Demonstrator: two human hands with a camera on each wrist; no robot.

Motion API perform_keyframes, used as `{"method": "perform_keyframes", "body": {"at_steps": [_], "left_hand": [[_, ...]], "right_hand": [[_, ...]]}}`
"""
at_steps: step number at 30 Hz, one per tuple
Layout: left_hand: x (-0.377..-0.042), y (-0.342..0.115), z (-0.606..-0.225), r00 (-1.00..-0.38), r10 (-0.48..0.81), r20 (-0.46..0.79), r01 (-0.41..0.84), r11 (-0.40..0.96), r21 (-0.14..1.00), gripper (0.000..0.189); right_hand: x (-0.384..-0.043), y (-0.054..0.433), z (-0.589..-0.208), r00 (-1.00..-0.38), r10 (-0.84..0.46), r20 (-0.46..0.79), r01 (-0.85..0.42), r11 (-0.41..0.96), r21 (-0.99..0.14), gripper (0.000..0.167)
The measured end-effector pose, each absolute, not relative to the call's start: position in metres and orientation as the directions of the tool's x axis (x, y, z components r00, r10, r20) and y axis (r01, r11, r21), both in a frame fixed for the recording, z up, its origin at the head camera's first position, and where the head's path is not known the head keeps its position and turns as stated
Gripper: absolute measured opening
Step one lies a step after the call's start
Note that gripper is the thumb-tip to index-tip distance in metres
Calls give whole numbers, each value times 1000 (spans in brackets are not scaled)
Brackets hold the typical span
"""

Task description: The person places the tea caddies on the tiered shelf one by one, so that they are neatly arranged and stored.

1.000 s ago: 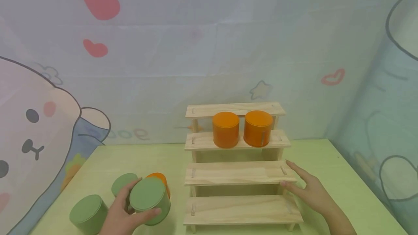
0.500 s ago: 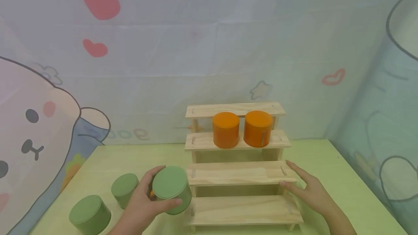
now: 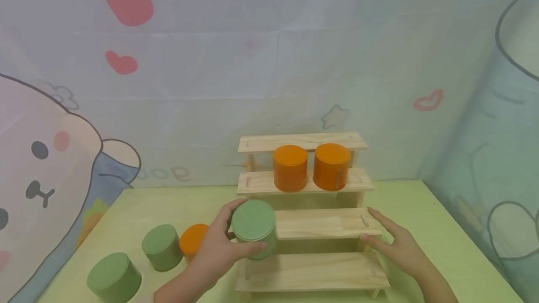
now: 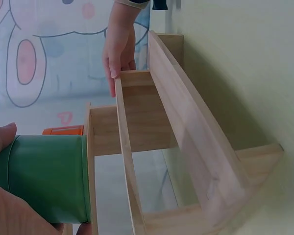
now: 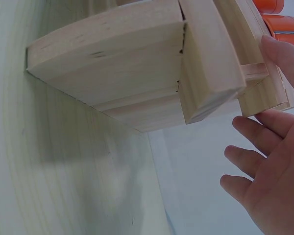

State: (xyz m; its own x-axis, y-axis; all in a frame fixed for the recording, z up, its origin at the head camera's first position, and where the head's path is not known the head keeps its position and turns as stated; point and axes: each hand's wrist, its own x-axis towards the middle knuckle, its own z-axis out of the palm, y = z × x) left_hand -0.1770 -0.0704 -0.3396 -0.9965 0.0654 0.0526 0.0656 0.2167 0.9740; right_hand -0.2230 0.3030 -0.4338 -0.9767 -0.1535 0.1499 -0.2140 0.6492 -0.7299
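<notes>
My left hand grips a green lidded tin by its sides, fingers behind and thumb in front. It holds the tin upright at the left end of the third tier down of a stepped wooden rack. In the left wrist view, the tin's base is close to the board; whether it touches cannot be told. My right hand holds that same tier's right end between thumb and index finger. In the right wrist view, the other fingers of that hand are spread beside the rack.
Two orange tins stand side by side on the second tier from the top. On the table to the left are two green tins and another orange tin, partly behind my left forearm. A printed cloth hangs behind the table.
My left hand has carried the green tin rightward and up from beside the other tins to the rack. The orange tin on the table has come partly into view. My right hand has stayed put.
</notes>
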Motion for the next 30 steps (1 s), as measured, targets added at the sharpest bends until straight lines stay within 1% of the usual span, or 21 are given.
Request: {"method": "perform_keyframes", "body": {"at_steps": [6, 9, 14, 19, 30], "left_hand": [[-187, -54, -340, -987, 116, 111, 130, 173, 976, 79], [-192, -46, -340, -983, 137, 123, 143, 147, 979, 78], [-200, -32, -343, -981, 165, 97, 122, 144, 982, 82], [-205, -19, -346, -976, 207, 72, 95, 106, 990, 85], [-217, 9, -352, -969, 236, 72, 94, 82, 992, 82]], "right_hand": [[-223, 303, -435, -974, -157, 161, -225, 654, -723, 72], [-223, 303, -435, -974, -157, 161, -225, 655, -722, 72], [-223, 303, -435, -975, -154, 160, -222, 659, -719, 72], [-223, 303, -436, -975, -151, 160, -220, 662, -716, 72], [-222, 303, -434, -974, -148, 172, -227, 646, -729, 72]]}}
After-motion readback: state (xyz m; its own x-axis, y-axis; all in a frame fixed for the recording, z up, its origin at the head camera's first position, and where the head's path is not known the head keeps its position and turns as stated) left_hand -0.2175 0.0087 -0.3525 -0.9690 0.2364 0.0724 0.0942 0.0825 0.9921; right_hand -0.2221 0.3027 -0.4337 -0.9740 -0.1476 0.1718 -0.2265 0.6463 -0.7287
